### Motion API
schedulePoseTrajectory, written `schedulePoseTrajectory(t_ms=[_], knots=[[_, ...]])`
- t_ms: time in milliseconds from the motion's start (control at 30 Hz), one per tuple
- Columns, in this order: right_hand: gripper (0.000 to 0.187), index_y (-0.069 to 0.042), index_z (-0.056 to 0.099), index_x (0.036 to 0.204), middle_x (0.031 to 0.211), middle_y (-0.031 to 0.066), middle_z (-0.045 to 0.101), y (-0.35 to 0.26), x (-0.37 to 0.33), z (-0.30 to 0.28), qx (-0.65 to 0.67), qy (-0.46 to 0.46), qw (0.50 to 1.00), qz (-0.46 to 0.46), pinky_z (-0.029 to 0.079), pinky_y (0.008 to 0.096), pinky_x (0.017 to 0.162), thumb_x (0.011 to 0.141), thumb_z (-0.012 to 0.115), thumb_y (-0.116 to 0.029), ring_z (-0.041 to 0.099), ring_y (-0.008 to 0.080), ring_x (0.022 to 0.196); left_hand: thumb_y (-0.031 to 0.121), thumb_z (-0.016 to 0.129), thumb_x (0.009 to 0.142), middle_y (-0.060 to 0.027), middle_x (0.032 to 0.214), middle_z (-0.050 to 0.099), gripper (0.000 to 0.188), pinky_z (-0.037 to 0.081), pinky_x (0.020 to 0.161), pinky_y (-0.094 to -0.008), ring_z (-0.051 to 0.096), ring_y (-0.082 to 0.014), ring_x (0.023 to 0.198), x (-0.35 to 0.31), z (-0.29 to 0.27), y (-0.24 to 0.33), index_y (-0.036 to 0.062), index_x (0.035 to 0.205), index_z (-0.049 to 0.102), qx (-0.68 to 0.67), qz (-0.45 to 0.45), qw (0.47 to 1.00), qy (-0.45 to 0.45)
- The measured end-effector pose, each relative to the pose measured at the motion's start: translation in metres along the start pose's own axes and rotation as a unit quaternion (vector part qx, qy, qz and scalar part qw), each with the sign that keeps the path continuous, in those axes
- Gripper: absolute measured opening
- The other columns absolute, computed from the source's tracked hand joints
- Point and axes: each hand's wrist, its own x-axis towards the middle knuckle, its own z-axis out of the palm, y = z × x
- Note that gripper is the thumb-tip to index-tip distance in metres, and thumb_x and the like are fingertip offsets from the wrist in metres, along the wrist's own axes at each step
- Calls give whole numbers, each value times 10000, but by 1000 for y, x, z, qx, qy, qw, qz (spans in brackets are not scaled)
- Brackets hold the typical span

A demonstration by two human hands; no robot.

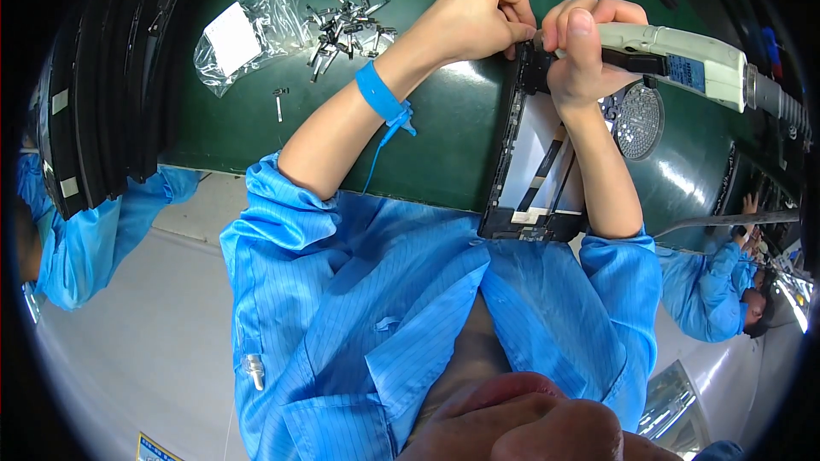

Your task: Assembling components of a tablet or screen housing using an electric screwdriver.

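Observation:
My right hand [585,55] is wrapped round a pale electric screwdriver [717,53], which lies nearly level with its cable end to the right. Its tip is hidden behind my fingers at the far end of a dark flat panel assembly [540,172]. That panel has a silvery middle and a black frame, and it lies lengthwise in front of me. My left hand [478,17] is closed in a pinch at the panel's far left corner. Whatever is between its fingertips is too small or hidden to name. A blue wrist strap [378,92] with a cord circles my left wrist.
Several small metal hinge-like parts [346,27] lie heaped on the green table [427,145], beside a clear plastic bag [243,34]. One loose part [279,104] lies nearer. Black panels [102,77] stand at left. A round dish [639,124] is at right. Co-workers sit on both sides.

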Motion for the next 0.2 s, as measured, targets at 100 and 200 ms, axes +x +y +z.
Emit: schedulePoseTrajectory(t_ms=[100,200], knots=[[301,-15,385,877,620,66,520,-6,0,8,4,5,1000,-6,435,212,440,749,651,46,484,83,485,32,652,720,-72,613,648,40,493,544,-237,644,-126,548,0,0,1,1,727,676,4,14,1000,-1],[389,-6,357,968,636,106,531,-4,0,4,-41,-11,999,-14,463,232,389,734,661,55,520,112,456,61,673,725,-68,624,655,55,497,570,-231,654,-134,564,3,1,0,14,750,687,-5,-7,1000,1]])
